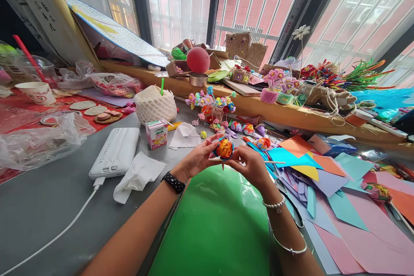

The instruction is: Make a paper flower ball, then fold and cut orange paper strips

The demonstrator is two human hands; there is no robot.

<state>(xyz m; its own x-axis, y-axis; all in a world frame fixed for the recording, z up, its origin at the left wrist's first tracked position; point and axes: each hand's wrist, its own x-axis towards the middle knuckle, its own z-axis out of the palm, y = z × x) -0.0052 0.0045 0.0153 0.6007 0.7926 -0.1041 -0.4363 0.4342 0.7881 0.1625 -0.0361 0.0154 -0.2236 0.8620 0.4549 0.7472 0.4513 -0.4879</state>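
Observation:
A folded-paper flower (224,148), orange and yellow in the middle with blue and red outer petals, is held between both hands over the green sheet (213,228). My left hand (201,156) grips its left side with the fingers closed. From the right, my right hand (248,163) pinches at the flower's edge. A thin pale stick (274,162) runs sideways past the right fingers; whether it is fixed to the flower I cannot tell. Just beyond lie more paper flowers, among them an orange one (263,143).
At right spread coloured paper sheets (349,211) and purple strips (296,187). On the left are a white power bank (115,152) with its cable, a crumpled tissue (139,177), a small drink carton (156,134) and a coconut (155,105). Crochet flowers (210,103) stand ahead, below the crowded windowsill (249,101).

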